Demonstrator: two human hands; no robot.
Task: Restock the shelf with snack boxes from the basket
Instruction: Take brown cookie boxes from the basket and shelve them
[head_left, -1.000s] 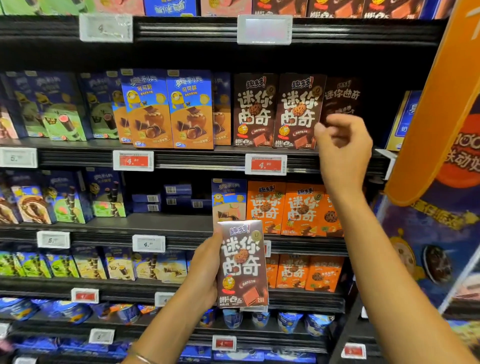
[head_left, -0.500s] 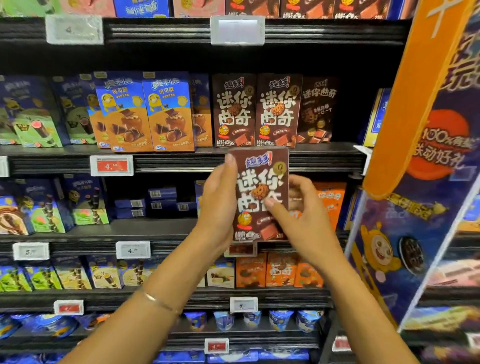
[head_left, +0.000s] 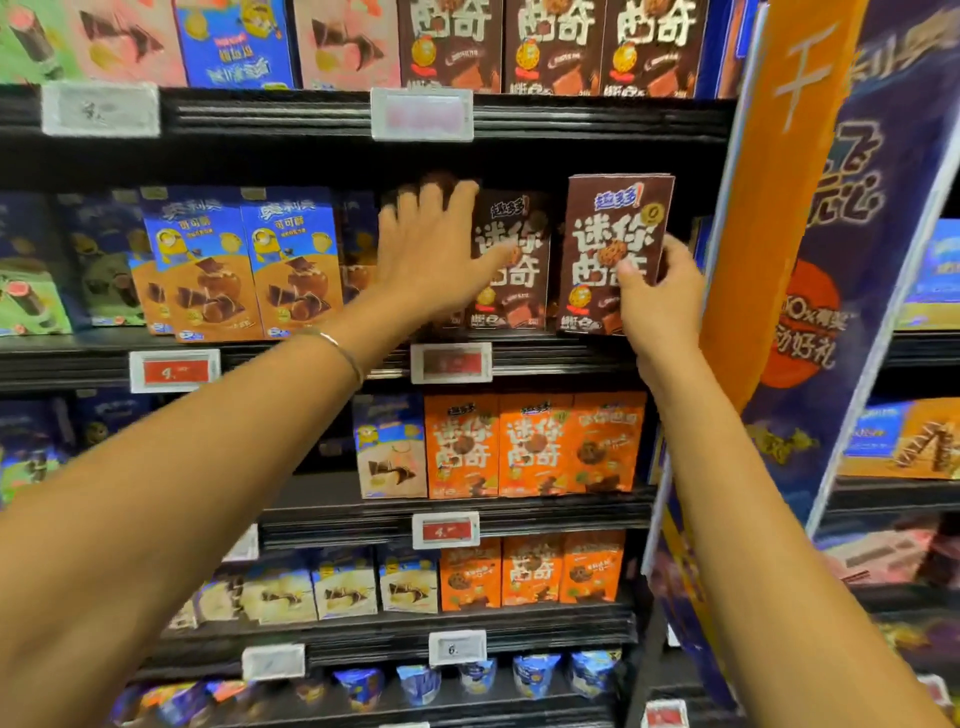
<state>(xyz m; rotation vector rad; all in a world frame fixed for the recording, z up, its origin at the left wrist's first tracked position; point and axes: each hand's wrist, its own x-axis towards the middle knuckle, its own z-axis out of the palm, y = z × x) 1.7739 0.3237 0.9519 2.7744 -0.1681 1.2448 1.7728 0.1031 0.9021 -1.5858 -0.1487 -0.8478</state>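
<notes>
Pinching a brown snack box (head_left: 608, 223) upright at the right end of the shelf (head_left: 561, 358), the right hand (head_left: 660, 306) grips its lower side; the left hand (head_left: 431, 260) lies flat, fingers spread, against neighbouring brown boxes (head_left: 511, 260).

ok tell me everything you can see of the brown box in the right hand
The brown box is a tall dark carton, cardboard by its look, with big white characters, a cookie picture and a blue logo on top. It stands upright, front out, at the right end of the brown row, beside a matching box. The right hand pinches its right edge, thumb on the front. Whether its bottom rests on the shelf is unclear.
</notes>
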